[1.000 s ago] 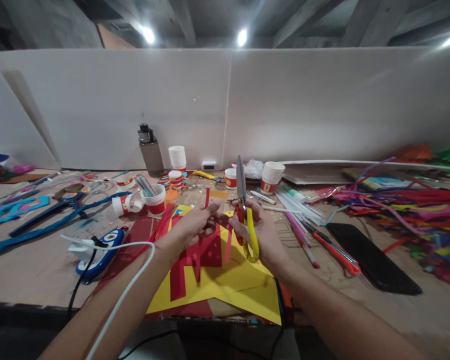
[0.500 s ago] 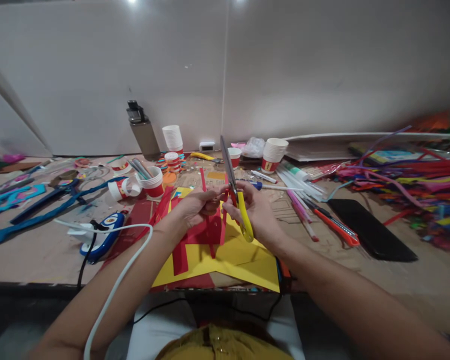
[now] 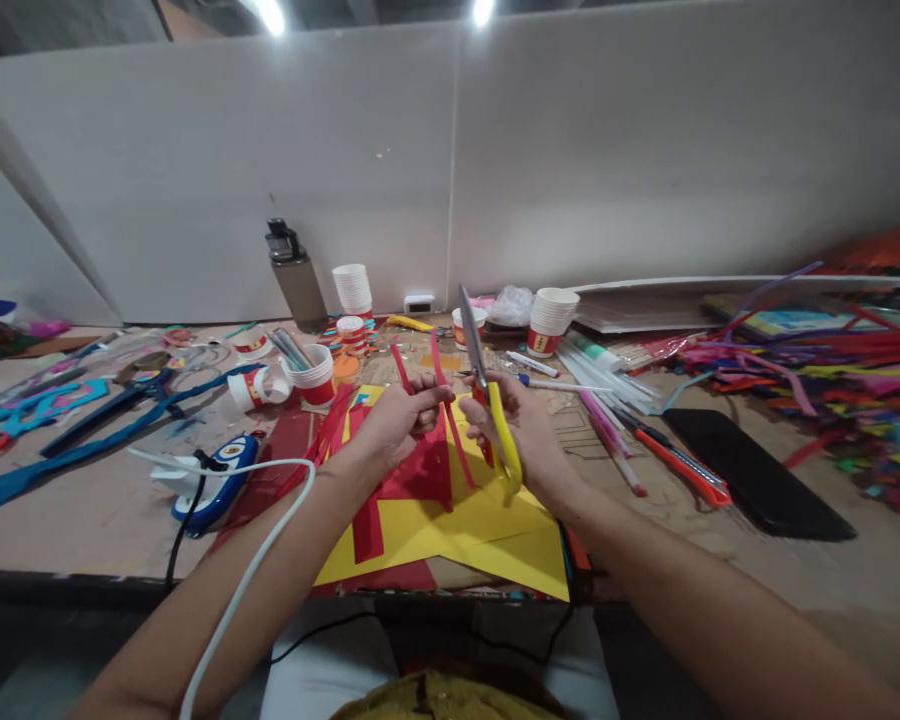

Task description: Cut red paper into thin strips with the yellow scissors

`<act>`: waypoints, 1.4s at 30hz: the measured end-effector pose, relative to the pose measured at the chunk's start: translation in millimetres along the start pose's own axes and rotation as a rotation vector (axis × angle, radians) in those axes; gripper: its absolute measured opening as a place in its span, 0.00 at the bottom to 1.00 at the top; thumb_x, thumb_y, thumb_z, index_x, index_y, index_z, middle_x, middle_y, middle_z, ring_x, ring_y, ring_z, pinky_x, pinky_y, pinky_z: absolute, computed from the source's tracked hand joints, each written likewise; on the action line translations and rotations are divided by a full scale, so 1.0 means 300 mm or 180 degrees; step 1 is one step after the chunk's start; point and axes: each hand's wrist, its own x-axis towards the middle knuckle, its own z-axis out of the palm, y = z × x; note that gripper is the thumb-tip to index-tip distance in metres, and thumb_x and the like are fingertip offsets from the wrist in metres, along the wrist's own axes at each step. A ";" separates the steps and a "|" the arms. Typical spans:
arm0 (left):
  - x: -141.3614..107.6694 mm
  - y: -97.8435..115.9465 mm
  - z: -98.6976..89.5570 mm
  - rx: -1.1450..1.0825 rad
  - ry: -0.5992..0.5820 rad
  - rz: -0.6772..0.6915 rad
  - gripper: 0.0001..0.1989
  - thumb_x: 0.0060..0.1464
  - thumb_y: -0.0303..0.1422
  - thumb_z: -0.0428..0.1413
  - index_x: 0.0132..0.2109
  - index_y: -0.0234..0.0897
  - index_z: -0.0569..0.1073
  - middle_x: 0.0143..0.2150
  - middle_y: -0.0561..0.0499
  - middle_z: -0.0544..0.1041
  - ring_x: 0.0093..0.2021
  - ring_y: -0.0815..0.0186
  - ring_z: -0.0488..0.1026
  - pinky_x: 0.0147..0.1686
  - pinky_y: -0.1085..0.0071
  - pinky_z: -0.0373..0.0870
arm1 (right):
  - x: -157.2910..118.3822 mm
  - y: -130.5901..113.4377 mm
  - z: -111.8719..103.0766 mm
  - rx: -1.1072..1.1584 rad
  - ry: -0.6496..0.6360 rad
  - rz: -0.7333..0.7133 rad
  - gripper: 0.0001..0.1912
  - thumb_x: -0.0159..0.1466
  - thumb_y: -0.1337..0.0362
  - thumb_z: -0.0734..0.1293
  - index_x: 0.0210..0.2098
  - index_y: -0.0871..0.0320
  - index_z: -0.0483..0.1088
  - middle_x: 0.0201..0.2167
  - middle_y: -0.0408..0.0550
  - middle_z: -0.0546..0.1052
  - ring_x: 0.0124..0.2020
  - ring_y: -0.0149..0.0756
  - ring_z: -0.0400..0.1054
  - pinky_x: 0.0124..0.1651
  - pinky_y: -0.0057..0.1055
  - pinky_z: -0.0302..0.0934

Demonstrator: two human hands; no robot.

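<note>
My left hand [image 3: 399, 428] is closed, pinching narrow red paper strips [image 3: 461, 450] between thumb and fingers. One strip slants down past the fingertips, and the ends of two stick up above the hand. To the right, my right hand [image 3: 525, 432] grips scissors [image 3: 504, 440] with yellow and red handles, their blades pointing up and away and looking nearly closed. A small gap separates the scissors from the strips. Below the hands lies red paper [image 3: 416, 482] on yellow sheets [image 3: 487, 540] at the table's front edge.
White-and-red paper cups [image 3: 553, 315] stand along the back, with a bottle [image 3: 300, 285] by the wall. A cutter knife [image 3: 682, 465] and a black phone [image 3: 757, 470] lie right, near colourful strips [image 3: 847, 380]. A blue power strip [image 3: 217, 485] and white cable [image 3: 251, 565] are left.
My right hand with the scissors has drawn away rightward from my left hand. The red strip in my left hand now hangs at a slant. The view has tilted up slightly.
</note>
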 end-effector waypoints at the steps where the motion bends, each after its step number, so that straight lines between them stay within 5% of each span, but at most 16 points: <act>1: 0.001 0.002 -0.003 0.0053 -0.0001 0.0097 0.13 0.38 0.26 0.65 0.30 0.29 0.69 0.20 0.59 0.63 0.15 0.83 0.52 0.14 0.83 0.42 | 0.006 0.004 -0.008 -0.0044 0.0024 0.0082 0.22 0.55 0.53 0.69 0.45 0.55 0.63 0.28 0.40 0.69 0.20 0.26 0.62 0.21 0.24 0.58; 7: -0.009 0.035 -0.003 0.0246 -0.0109 0.0415 0.12 0.41 0.28 0.65 0.33 0.29 0.71 0.22 0.58 0.65 0.15 0.83 0.53 0.15 0.82 0.44 | 0.051 0.031 -0.060 -0.1556 -0.0280 0.0391 0.16 0.58 0.50 0.65 0.37 0.57 0.67 0.21 0.41 0.69 0.19 0.31 0.64 0.22 0.26 0.56; 13: -0.026 0.071 0.007 0.0015 -0.0118 0.0336 0.13 0.41 0.29 0.65 0.30 0.31 0.68 0.23 0.58 0.65 0.15 0.83 0.53 0.15 0.82 0.44 | 0.027 0.010 -0.061 -0.4064 -0.0562 0.0033 0.10 0.59 0.64 0.62 0.39 0.59 0.71 0.33 0.54 0.77 0.34 0.40 0.71 0.32 0.29 0.54; 17: -0.025 0.075 0.001 -0.0004 -0.0104 0.0386 0.13 0.41 0.29 0.64 0.30 0.32 0.66 0.23 0.58 0.65 0.15 0.83 0.53 0.15 0.82 0.44 | 0.007 -0.026 -0.050 -0.4671 -0.0917 0.0028 0.14 0.56 0.68 0.64 0.42 0.61 0.72 0.36 0.58 0.77 0.38 0.44 0.70 0.37 0.31 0.55; 22: -0.025 0.061 0.004 0.0104 -0.0068 0.0530 0.13 0.43 0.31 0.64 0.30 0.32 0.66 0.22 0.58 0.63 0.16 0.83 0.52 0.16 0.81 0.43 | 0.024 -0.093 -0.041 -0.3472 -0.0321 -0.0620 0.17 0.68 0.60 0.54 0.41 0.58 0.72 0.38 0.53 0.76 0.38 0.38 0.68 0.39 0.30 0.56; 28: -0.029 0.055 0.014 0.0035 -0.0065 0.0454 0.14 0.42 0.31 0.64 0.30 0.32 0.65 0.19 0.60 0.60 0.15 0.82 0.51 0.16 0.81 0.43 | 0.053 -0.093 -0.001 -0.2305 -0.0960 -0.0212 0.23 0.63 0.49 0.59 0.20 0.59 0.64 0.18 0.41 0.64 0.21 0.29 0.56 0.25 0.27 0.46; 32: -0.026 0.070 0.011 -0.0214 -0.0038 0.0256 0.14 0.41 0.31 0.65 0.28 0.32 0.65 0.16 0.62 0.56 0.15 0.82 0.51 0.15 0.82 0.41 | 0.063 -0.081 0.016 -0.1801 -0.1031 0.0079 0.20 0.61 0.52 0.62 0.19 0.59 0.64 0.16 0.39 0.64 0.19 0.27 0.55 0.24 0.26 0.46; 37: -0.013 0.088 -0.010 -0.0605 -0.0150 -0.0073 0.14 0.47 0.37 0.62 0.36 0.29 0.72 0.27 0.52 0.72 0.15 0.84 0.51 0.13 0.84 0.43 | 0.057 -0.078 0.023 -0.1265 -0.1344 0.0253 0.17 0.61 0.55 0.63 0.22 0.61 0.68 0.19 0.42 0.69 0.20 0.27 0.56 0.25 0.26 0.48; 42: -0.011 0.098 -0.017 -0.0501 -0.0089 -0.0210 0.13 0.45 0.34 0.63 0.37 0.30 0.74 0.27 0.53 0.72 0.14 0.85 0.52 0.12 0.85 0.46 | 0.050 -0.046 0.026 -0.1269 -0.1598 0.0358 0.16 0.60 0.56 0.63 0.23 0.62 0.70 0.18 0.41 0.67 0.20 0.25 0.53 0.24 0.25 0.46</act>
